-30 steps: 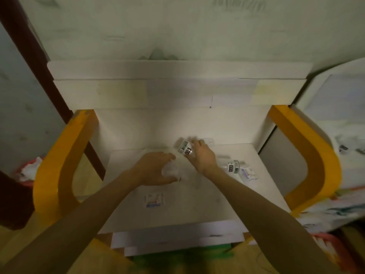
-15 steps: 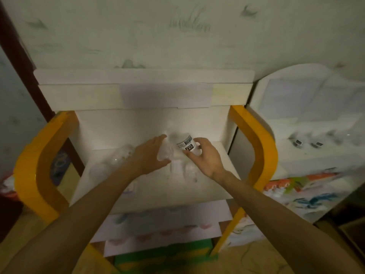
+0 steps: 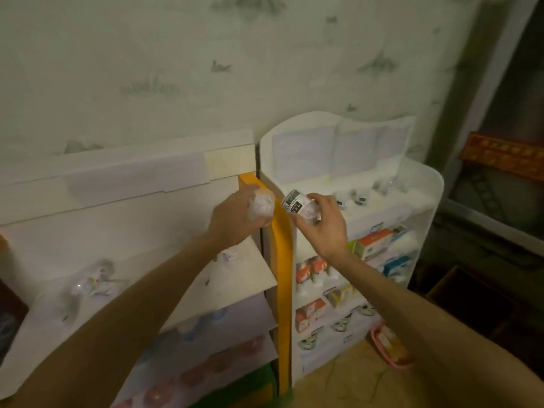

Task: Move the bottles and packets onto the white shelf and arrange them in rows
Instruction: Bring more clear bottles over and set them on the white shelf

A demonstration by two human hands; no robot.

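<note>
My left hand (image 3: 235, 217) grips a small clear bottle (image 3: 260, 206) in front of the yellow side panel (image 3: 281, 231). My right hand (image 3: 322, 223) holds a second small bottle with a black-and-white label (image 3: 295, 203), tilted on its side. Both hands hang between the yellow-sided rack and the white shelf (image 3: 424, 184) on the right. Several small bottles (image 3: 360, 198) stand on the white shelf's top level. More bottles and packets (image 3: 94, 282) lie blurred on the yellow rack's board (image 3: 176, 278). A small packet (image 3: 229, 256) lies near that board's right end.
Lower levels of the white shelf carry orange, blue and white boxes (image 3: 374, 241) and jars. A pink basket (image 3: 391, 348) sits on the floor at the shelf's foot. A dark box (image 3: 471, 301) stands to the right. The wall is close behind.
Both hands lifted off the yellow rack's board with a bottle each and moved right toward the white shelf. My view swung right, so the white shelf now shows fully.
</note>
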